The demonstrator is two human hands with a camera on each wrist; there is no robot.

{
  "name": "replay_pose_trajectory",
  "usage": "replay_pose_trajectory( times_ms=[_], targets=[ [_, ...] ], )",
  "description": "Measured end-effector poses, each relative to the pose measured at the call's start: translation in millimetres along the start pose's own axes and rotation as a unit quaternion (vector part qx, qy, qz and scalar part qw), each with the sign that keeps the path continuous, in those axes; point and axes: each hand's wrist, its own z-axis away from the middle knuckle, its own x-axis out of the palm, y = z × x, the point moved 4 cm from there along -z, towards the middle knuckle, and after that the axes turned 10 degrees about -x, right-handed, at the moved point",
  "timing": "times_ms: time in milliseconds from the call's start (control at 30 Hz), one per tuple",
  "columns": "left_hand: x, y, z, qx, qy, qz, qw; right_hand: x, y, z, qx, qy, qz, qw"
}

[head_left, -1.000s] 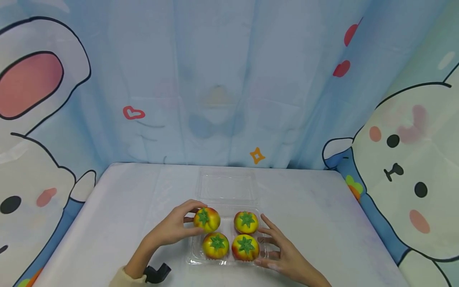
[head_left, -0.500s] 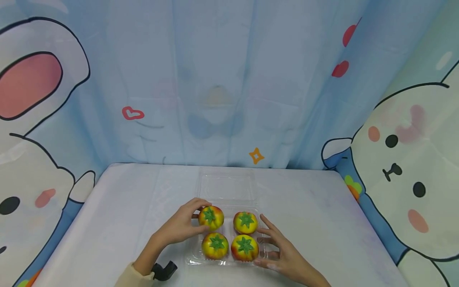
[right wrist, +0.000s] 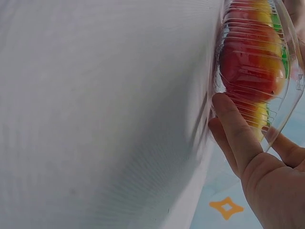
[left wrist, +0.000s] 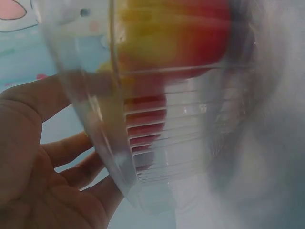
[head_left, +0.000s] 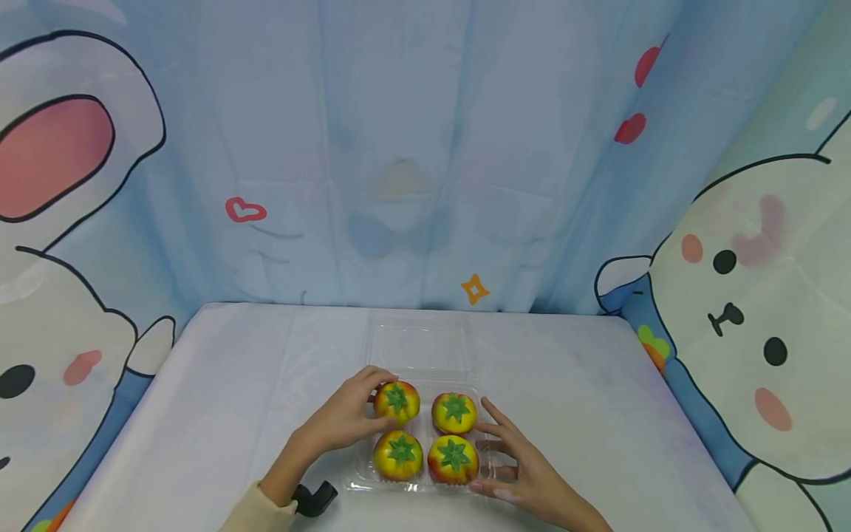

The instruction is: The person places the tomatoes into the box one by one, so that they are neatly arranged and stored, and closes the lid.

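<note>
A clear plastic clamshell box stands on the table. Inside are several yellow-red toy persimmons with green star-shaped leaves, in two rows. My left hand grips the far-left persimmon between thumb and fingers, at the box's far-left part. The near-left persimmon, near-right persimmon and far-right persimmon sit in the box. My right hand touches the box's right side with spread, fairly straight fingers. Its fingers lie along the ribbed wall in the right wrist view. Whether the gripped persimmon touches the box floor is unclear.
The box's transparent lid lies folded back behind it. A white cloth covers the table. A blue curtain with cartoon figures hangs behind and at both sides. A black strap piece sits at the left wrist.
My left hand has moved right and slightly away with the far-left persimmon, bringing it further over the box. The right hand has stayed nearly still at the box's side.
</note>
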Motion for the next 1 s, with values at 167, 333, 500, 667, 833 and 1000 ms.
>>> replay_pose_trajectory(
  times_ms=[167, 333, 500, 667, 833, 1000],
  targets=[
    [3.3, 1.2, -1.5, 0.010, -0.003, -0.008, 0.9999, 0.8, -0.2, 0.2, 0.004, 0.000, -0.004, 1.000],
    [5.3, 3.1, -1.6, 0.012, -0.006, -0.012, 0.9998, 1.6, 0.3, 0.7, 0.004, 0.001, -0.008, 1.000],
    [7.5, 3.9, -2.4, 0.004, -0.002, -0.037, 0.9993, 1.5, -0.1, 1.0, 0.001, -0.001, -0.009, 1.000],
    [8.7, 3.8, -3.5, -0.001, -0.003, -0.053, 0.9986, 1.3, -1.3, 1.1, -0.006, -0.002, -0.005, 1.000],
    [10.5, 2.8, -3.9, -0.010, -0.008, -0.063, 0.9980, 0.7, -2.0, 0.6, -0.009, -0.002, -0.007, 1.000],
    [14.2, 2.9, -3.9, -0.023, -0.022, -0.077, 0.9965, 0.8, -0.5, 0.2, 0.002, -0.001, -0.003, 1.000]
  ],
)
